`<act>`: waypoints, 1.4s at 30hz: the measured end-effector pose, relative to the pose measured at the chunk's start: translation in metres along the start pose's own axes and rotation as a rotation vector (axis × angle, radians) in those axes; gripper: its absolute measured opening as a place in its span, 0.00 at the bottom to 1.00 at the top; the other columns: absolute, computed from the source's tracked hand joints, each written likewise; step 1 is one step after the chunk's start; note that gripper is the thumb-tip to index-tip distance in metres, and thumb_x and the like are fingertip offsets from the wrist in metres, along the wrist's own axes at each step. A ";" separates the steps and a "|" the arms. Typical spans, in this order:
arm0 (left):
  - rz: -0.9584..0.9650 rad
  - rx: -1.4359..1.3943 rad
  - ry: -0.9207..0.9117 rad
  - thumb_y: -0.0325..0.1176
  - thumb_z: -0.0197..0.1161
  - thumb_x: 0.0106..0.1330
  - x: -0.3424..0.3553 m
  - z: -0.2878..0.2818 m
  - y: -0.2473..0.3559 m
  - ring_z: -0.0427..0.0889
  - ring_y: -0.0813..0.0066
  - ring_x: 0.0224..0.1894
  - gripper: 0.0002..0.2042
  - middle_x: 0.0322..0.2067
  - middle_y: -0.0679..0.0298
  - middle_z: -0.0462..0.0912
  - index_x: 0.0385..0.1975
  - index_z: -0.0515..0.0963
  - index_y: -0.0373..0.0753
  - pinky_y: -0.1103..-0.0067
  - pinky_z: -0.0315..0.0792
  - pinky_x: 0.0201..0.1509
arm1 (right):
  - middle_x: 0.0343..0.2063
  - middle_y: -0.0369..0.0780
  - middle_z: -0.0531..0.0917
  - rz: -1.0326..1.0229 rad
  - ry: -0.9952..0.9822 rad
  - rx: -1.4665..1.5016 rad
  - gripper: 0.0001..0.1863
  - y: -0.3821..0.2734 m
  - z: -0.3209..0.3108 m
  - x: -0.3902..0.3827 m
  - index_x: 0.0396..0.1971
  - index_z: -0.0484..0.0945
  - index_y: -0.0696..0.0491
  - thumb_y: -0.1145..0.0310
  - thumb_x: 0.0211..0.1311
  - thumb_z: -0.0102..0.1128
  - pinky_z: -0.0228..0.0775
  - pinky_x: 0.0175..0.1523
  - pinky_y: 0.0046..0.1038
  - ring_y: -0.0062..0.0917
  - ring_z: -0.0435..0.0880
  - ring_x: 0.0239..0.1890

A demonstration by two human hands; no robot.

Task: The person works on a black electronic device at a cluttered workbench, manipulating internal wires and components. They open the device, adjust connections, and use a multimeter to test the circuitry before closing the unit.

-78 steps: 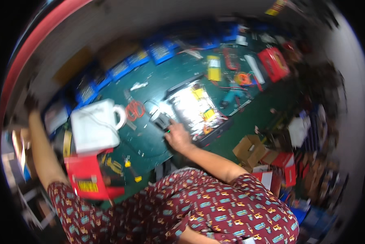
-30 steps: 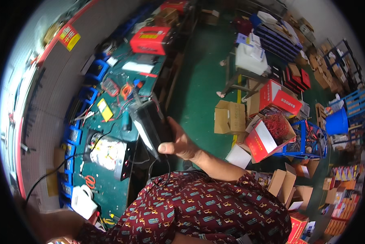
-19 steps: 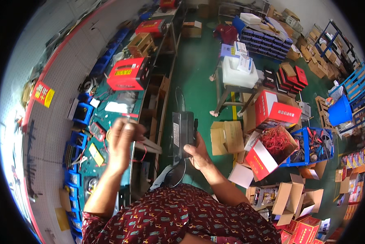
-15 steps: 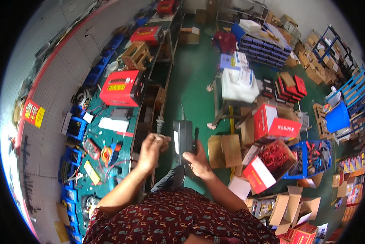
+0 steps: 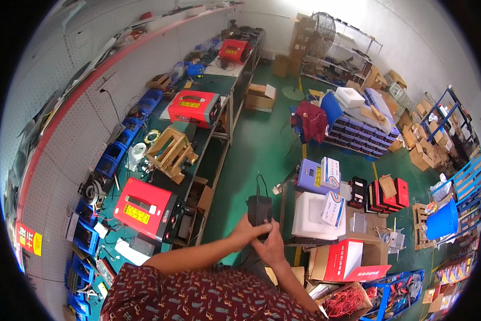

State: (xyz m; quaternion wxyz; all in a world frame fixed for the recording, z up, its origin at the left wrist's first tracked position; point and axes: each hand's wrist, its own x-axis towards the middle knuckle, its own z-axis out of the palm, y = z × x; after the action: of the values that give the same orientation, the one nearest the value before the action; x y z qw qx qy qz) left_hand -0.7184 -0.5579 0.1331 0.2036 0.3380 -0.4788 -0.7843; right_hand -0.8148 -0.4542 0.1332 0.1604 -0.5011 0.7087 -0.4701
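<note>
In front of my body, above the green floor, a black power adapter (image 5: 259,207) stands out from my two hands with its far end pointing away. A thin dark cord loops up from that far end. My left hand (image 5: 247,230) is closed on its near left side, the thumb lying across it. On the near right side my right hand (image 5: 272,245) is closed too, touching the left. Their fingers cover the adapter's near end.
Along the left runs a workbench with red-and-black machines (image 5: 146,209), a wooden frame (image 5: 172,152) and blue bins (image 5: 112,158). To the right stand a white foam block (image 5: 312,216), an open red-and-white carton (image 5: 345,259) and a blue crate (image 5: 398,291) of tools.
My left hand has come across to the adapter beside my right hand; the coiled cable it held is no longer visible. The view has tilted up, showing more of the room's far end.
</note>
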 end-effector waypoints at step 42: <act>0.270 0.111 1.355 0.37 0.73 0.52 0.873 -0.498 0.336 0.82 0.66 0.45 0.28 0.46 0.56 0.82 0.51 0.74 0.29 0.74 0.75 0.52 | 0.35 0.41 0.87 0.322 -0.189 0.318 0.17 0.381 0.042 1.076 0.48 0.82 0.63 0.71 0.61 0.64 0.77 0.42 0.25 0.21 0.84 0.34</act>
State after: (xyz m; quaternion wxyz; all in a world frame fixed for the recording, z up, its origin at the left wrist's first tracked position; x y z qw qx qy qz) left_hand -0.9600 -1.5793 -0.0166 0.5360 0.7007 -0.3232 -0.3423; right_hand -1.4789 -1.3807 0.0597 0.3758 -0.3918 0.6784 -0.4950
